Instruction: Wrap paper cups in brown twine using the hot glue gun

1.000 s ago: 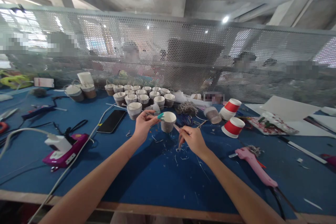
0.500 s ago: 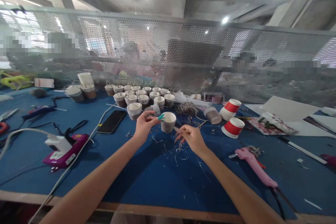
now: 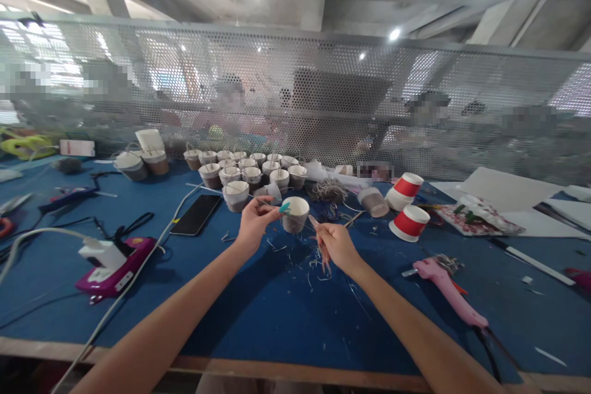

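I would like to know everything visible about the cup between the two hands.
The cup looks like paper: white inside, pale rim, greyish outer wall narrowing toward the bottom. It is upright, mouth up, apparently resting on the blue tabletop. The left hand is at its left rim; the right hand is close to its right side. Whether either touches it is unclear.

one left hand (image 3: 253, 225) and one right hand (image 3: 340, 247) are flanking one grey-banded cup (image 3: 295, 221). more than a dozen similar cups (image 3: 236, 198) are crowding behind, overlapping too much for exact counting. at least two red-banded cups (image 3: 409, 223), two phones (image 3: 196, 214), one pink glue gun (image 3: 450, 295) and one purple power strip (image 3: 112, 276) are showing.
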{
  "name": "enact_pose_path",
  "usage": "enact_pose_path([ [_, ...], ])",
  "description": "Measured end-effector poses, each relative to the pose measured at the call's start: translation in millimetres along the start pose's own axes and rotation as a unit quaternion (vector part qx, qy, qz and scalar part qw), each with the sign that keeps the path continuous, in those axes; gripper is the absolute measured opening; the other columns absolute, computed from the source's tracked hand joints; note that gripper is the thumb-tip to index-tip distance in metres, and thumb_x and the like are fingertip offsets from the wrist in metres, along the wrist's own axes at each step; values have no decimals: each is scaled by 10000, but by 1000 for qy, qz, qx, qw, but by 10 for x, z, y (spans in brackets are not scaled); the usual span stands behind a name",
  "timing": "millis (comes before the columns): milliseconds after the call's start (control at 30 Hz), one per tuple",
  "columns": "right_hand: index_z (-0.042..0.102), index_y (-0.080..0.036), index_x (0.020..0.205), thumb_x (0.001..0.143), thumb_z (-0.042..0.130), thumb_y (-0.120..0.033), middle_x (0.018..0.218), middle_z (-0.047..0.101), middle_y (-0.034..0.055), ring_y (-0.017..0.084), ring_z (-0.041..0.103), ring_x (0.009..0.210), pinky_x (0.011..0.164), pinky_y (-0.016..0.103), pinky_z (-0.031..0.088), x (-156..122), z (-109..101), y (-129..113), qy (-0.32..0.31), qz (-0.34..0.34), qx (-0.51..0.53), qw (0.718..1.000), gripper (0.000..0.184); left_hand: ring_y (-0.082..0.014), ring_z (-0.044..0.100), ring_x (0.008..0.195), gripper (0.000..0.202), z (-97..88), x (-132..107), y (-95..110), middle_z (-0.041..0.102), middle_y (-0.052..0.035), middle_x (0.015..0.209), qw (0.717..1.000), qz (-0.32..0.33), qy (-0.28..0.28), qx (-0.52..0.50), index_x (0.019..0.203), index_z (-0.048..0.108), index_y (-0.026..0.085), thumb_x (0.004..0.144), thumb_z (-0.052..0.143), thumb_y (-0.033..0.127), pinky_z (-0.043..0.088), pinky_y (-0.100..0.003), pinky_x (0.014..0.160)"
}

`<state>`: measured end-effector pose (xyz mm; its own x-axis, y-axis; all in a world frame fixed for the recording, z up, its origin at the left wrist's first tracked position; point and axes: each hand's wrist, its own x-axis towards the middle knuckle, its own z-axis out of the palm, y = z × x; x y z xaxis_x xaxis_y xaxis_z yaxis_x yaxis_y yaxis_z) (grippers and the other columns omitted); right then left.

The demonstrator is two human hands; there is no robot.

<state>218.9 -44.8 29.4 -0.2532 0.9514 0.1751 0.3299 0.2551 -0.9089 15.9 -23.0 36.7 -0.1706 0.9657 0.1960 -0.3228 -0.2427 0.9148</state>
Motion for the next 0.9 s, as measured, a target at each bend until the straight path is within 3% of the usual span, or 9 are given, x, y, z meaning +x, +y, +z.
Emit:
enact_pose_path([
  [100, 487, -220, 590, 828, 387, -711, 421, 579, -2, 144, 544, 342, 392, 238, 410, 1, -16, -23, 5, -18, -2, 1000, 555, -188, 691, 594, 510, 3, 3, -3, 685, 10, 585, 1000, 0, 8, -13, 869, 577, 157, 484, 877, 306, 536, -292, 614],
  [167, 543, -212, 672, 836, 453, -667, 543, 670, 25, 156, 601, 426, 450, 242, 431, -18, -40, -61, 25, -56, -78, 995, 492, -186, 693, 590, 497, -2, 14, -6, 688, 10, 582, 1000, 0, 18, -24, 857, 578, 156, 487, 874, 302, 544, -300, 628],
  [300, 619, -219, 705, 907, 462, -548, 592, 690, 38, 166, 631, 531, 537, 252, 412, -48, -89, -88, 88, -169, -274, 943, 417, -170, 692, 589, 471, -17, 39, -7, 682, 16, 566, 999, -1, 31, -34, 841, 573, 157, 504, 866, 306, 548, -291, 650],
  [367, 653, -221, 687, 932, 440, -509, 597, 690, 47, 176, 647, 581, 610, 265, 441, -44, -112, -69, 104, -214, -309, 921, 435, -170, 692, 591, 471, -20, 41, -5, 679, 18, 563, 999, -4, 32, -37, 841, 571, 159, 504, 865, 309, 549, -292, 653],
  [467, 678, -219, 661, 936, 451, -480, 598, 694, 50, 186, 659, 613, 739, 293, 469, -27, -139, -39, 118, -243, -314, 910, 442, -176, 696, 603, 492, -15, 30, 2, 689, 11, 580, 999, -7, 28, -38, 857, 572, 159, 494, 869, 307, 551, -302, 669],
  [733, 572, -215, 583, 926, 406, -535, 502, 662, 25, 149, 625, 446, 490, 231, 436, -48, -73, -30, 79, -124, -181, 973, 498, -178, 695, 610, 528, 6, 10, 18, 695, 13, 599, 999, -3, 19, -31, 877, 570, 159, 476, 878, 311, 551, -310, 680],
  [900, 508, -220, 541, 887, 388, -631, 399, 583, 10, 153, 577, 361, 434, 239, 437, -39, -27, 5, 66, -61, -107, 990, 550, -155, 679, 580, 509, -2, 15, 6, 697, 12, 599, 999, 2, 13, -38, 882, 574, 156, 490, 873, 279, 542, -282, 635],
])
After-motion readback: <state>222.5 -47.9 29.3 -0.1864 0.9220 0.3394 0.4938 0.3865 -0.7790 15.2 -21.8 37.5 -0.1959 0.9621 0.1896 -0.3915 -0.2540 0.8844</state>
